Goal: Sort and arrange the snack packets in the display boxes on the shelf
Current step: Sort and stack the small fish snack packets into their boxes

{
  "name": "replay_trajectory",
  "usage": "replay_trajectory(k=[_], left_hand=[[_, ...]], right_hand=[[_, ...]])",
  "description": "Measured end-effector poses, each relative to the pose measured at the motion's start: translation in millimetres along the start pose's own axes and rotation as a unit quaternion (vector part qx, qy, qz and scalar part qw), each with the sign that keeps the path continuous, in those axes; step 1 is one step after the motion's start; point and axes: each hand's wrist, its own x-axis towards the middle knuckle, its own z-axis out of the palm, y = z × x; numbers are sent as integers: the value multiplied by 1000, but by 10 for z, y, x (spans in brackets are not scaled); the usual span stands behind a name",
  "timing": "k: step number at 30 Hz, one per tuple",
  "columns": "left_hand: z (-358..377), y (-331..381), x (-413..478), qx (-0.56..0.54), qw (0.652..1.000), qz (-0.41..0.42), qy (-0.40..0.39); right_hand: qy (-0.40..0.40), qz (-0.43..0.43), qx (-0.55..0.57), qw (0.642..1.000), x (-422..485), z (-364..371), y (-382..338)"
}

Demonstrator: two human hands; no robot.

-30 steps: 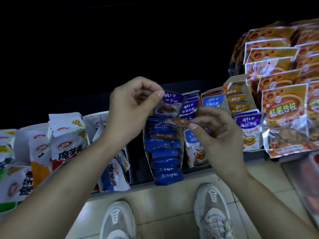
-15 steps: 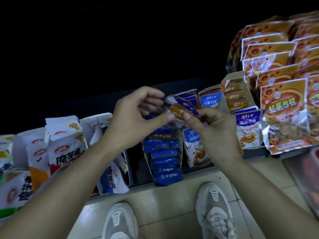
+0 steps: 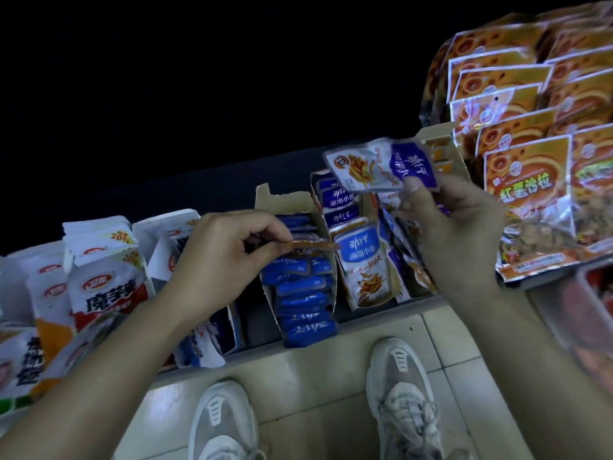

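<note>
My left hand (image 3: pixel 229 257) pinches a thin orange snack packet (image 3: pixel 311 244) edge-on over the open display box (image 3: pixel 265 200) of dark blue packets (image 3: pixel 305 293). My right hand (image 3: pixel 461 234) holds up a purple and white snack packet (image 3: pixel 381 167) above the neighbouring display box of light blue packets (image 3: pixel 361 257). A further box with orange packets (image 3: pixel 444 154) stands behind my right hand, mostly hidden.
White and red snack bags (image 3: pixel 102 280) fill the shelf's left side. Large orange bags (image 3: pixel 527 194) are stacked at the right. The shelf's front edge (image 3: pixel 414 302) runs below the boxes, with tiled floor and my two shoes (image 3: pixel 404 393) beneath.
My hands have separated. The left one has dropped with the orange packet to the dark blue box. The right one has lifted the purple and white packet up and to the right.
</note>
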Motion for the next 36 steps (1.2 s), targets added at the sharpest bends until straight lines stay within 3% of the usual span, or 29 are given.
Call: replay_trajectory(k=[3, 11, 14, 18, 22, 24, 27, 30, 33, 36], left_hand=[[-22, -19, -53, -9, 1000, -17, 9], [-30, -37, -78, -14, 999, -36, 16], [-33, -31, -90, -9, 999, -37, 18], [-39, -38, -104, -6, 999, -37, 17], [-45, 1, -125, -25, 999, -39, 12], [-45, 12, -122, -39, 998, -38, 11], [-54, 20, -112, -44, 999, -28, -5], [-72, -8, -74, -50, 998, -28, -17], [-82, -139, 92, 102, 993, 0, 60], [-57, -249, 260, 254, 966, 24, 31]], right_hand=[[-55, -75, -127, 988, 61, -119, -19], [-140, -194, -319, 917, 230, -126, 67], [-173, -203, -355, 896, 221, 63, 196], [-208, -138, -401, 881, 240, 189, 312], [-150, -141, -319, 925, 151, 121, 151], [-200, -133, -241, 940, -1, 120, 28], [-306, -97, -177, 930, -218, 255, 20], [-308, -121, -166, 929, -289, 357, 99], [-306, -122, -165, 930, -315, 344, 160], [-306, -117, -159, 931, -365, 322, 208]])
